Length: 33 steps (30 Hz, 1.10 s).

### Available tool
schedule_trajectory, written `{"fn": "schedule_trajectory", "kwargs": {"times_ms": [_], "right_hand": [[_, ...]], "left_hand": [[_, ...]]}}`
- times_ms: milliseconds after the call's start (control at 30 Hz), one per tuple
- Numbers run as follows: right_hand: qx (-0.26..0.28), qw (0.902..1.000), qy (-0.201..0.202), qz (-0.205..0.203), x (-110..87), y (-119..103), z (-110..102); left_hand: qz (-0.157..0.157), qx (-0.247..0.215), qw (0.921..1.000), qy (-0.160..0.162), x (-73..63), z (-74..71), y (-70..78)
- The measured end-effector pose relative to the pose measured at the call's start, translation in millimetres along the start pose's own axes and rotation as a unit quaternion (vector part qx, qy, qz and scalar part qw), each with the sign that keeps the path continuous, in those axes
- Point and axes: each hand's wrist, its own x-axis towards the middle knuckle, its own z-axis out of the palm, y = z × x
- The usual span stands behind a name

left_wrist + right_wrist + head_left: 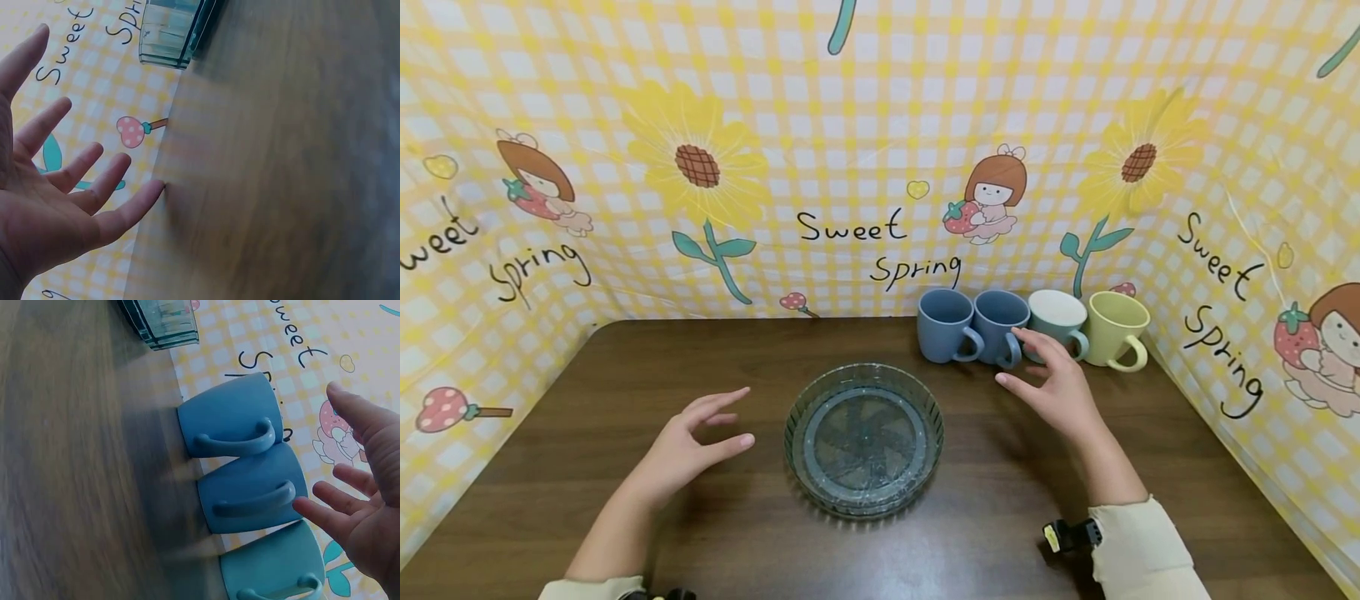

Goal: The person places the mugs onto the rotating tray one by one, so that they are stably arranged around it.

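A round clear-glass dish (865,500) with a ribbed wall sits on the table between the two hands. My left hand (681,446) hovers left of it, fingers spread and nothing held; the left wrist view shows its palm (56,219) bare. On the other side my right hand (1060,383) reaches toward a row of mugs, fingers apart and holding nothing. Its fingertips overlap the second blue mug (1000,321) in the head view. Left of that stands another blue mug (942,329); to the right are a green mug with a white inside (1056,321) and a yellow-green mug (1108,333).
The dark wooden table (715,533) ends at a yellow-checked cloth wall (820,167) at the back and both sides. All the mugs stand upright along the back right, handles toward the front. A black strap device (1070,536) is on the right wrist.
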Motion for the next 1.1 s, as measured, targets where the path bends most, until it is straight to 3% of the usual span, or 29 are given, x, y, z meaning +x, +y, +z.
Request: {"fn": "schedule_trajectory", "kwargs": {"times_ms": [200, 300, 533, 833, 1100], "right_hand": [[0.015, 0.9996, -0.003, 0.024, 4.1, 2, 11], [0.018, 0.9990, -0.006, 0.040, 5.2, 3, 15], [0.038, 0.9971, 0.004, 0.065, 9.9, 3, 26], [0.049, 0.9920, -0.025, 0.114, 12.5, 3, 40], [0.049, 0.9860, -0.032, 0.156, 16.9, 5, 54]], "left_hand": [[-0.015, -0.080, 0.9964, -0.024, 6.0, 4.5, -2.3], [-0.026, -0.132, 0.9903, -0.035, 10.1, 8.5, -4.4], [-0.051, -0.196, 0.9781, -0.049, 18.2, 16.0, -7.0], [-0.065, -0.242, 0.9653, -0.074, 24.7, 21.4, -7.1], [-0.065, -0.257, 0.9604, -0.087, 30.0, 27.2, -8.1]]}}
